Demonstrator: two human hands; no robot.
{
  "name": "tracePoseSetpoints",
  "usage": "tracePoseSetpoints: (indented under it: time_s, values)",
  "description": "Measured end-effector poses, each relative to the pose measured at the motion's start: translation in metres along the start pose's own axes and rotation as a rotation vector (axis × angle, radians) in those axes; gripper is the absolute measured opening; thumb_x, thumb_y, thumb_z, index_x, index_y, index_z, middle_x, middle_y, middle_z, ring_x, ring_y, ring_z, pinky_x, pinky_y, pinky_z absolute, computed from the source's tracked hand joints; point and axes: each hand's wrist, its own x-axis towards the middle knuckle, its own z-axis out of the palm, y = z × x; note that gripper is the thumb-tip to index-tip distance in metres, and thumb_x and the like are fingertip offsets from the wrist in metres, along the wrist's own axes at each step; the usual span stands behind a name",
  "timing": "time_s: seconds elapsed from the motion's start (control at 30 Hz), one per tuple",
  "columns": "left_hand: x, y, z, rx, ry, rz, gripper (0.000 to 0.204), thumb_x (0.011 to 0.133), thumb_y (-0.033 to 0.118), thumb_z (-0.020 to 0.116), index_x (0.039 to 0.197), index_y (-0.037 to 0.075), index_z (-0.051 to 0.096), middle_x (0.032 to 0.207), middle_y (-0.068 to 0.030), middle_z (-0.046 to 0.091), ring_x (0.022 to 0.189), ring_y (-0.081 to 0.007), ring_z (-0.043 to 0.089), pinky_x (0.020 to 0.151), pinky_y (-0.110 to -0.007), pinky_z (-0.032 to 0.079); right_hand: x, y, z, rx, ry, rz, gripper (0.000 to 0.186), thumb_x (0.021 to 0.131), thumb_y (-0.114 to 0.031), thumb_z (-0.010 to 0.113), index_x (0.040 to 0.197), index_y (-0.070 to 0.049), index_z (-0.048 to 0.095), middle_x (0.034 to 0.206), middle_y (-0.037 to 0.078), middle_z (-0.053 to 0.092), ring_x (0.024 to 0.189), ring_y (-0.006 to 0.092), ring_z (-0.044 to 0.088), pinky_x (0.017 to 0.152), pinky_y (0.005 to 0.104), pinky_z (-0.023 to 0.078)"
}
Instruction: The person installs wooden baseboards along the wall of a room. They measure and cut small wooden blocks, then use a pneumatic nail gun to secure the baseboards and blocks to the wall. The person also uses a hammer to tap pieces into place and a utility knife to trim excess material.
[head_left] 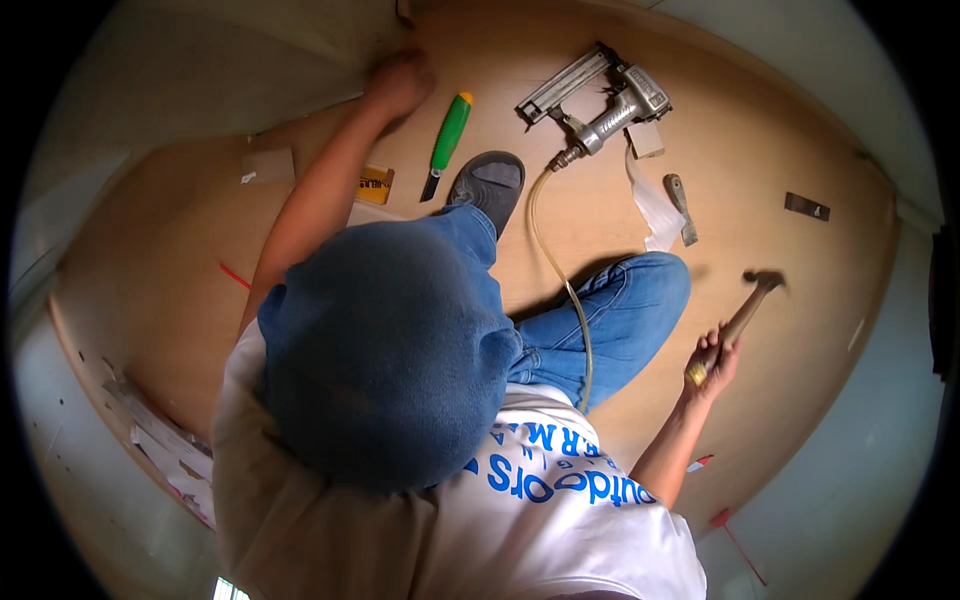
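Observation:
My right hand [714,362] is wrapped round the wooden handle of a claw hammer [741,314]. The dark metal head is raised away from my body, slightly blurred, at the right. Far forward on the left, my left hand [402,84] is beside the lower edge of a pale panel [270,62]. Its back looks rounded; its fingers are hidden and blurred, so what it touches is unclear. Between that hand and my grey shoe [488,186] lies a green utility knife [452,132] with a yellow end and dark blade.
A silver air nailer [612,102] lies at the far middle; its clear hose [547,243] crosses my bent leg. Right of it are a scraper [680,208], torn white paper [652,208] and a dark flat strip [807,207]. A yellow box [375,186] sits beside my left forearm. Scraps [165,445] line the left wall.

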Motion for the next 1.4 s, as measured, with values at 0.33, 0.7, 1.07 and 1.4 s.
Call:
tracePoseSetpoints:
  time_s: [0.33, 0.7, 1.07, 1.4]
  values:
    - [0.024, 0.011, 0.002, -0.918, 0.448, -0.245, 0.05, 0.096, 0.024, 0.054, 0.141, 0.002, 0.053, 0.134, -0.0247, 0.062, 0.126, -0.0369, 0.059, 0.105, -0.043, 0.046, 0.071, 0.103, 0.368, -1.117, -0.737, 0.012, 0.059, 0.105, -0.041, 0.057, 0.15, -0.005, 0.046, 0.099, 0.015, 0.071, 0.081, 0.0251, 0.069, 0.073, 0.0386, 0.056]
    - [0.003, 0.021, -0.027, -1.044, 0.254, -0.285, 0.072, 0.096, 0.025, 0.061, 0.159, 0.0, 0.035, 0.157, -0.0215, 0.048, 0.145, -0.032, 0.045, 0.118, -0.038, 0.036, 0.077, 0.218, 0.445, -1.242, -0.93, -0.243, 0.045, 0.105, -0.038, 0.052, 0.135, -0.004, 0.048, 0.098, 0.034, 0.069, 0.097, 0.0545, 0.065, 0.085, 0.0586, 0.052]
    - [-0.009, 0.013, -0.012, -0.598, 0.333, -0.175, 0.065, 0.095, 0.022, 0.063, 0.153, 0.003, 0.044, 0.148, -0.0214, 0.055, 0.134, -0.0345, 0.056, 0.111, -0.041, 0.045, 0.058, 0.188, 0.381, -1.095, -0.749, -0.164, 0.052, 0.1, -0.037, 0.065, 0.137, -0.002, 0.057, 0.099, 0.026, 0.073, 0.094, 0.0428, 0.071, 0.084, 0.0459, 0.055]
    - [-0.014, 0.024, -0.039, 0.689, 0.245, 0.263, 0.036, 0.088, 0.015, 0.06, 0.122, 0.007, 0.07, 0.143, -0.0106, 0.056, 0.128, -0.0234, 0.055, 0.105, -0.042, 0.046, 0.12, 0.102, 0.229, -1.3, -0.112, -0.295, 0.049, 0.098, -0.028, 0.072, 0.138, -0.002, 0.059, 0.099, 0.02, 0.073, 0.087, 0.028, 0.072, 0.081, 0.0386, 0.056]
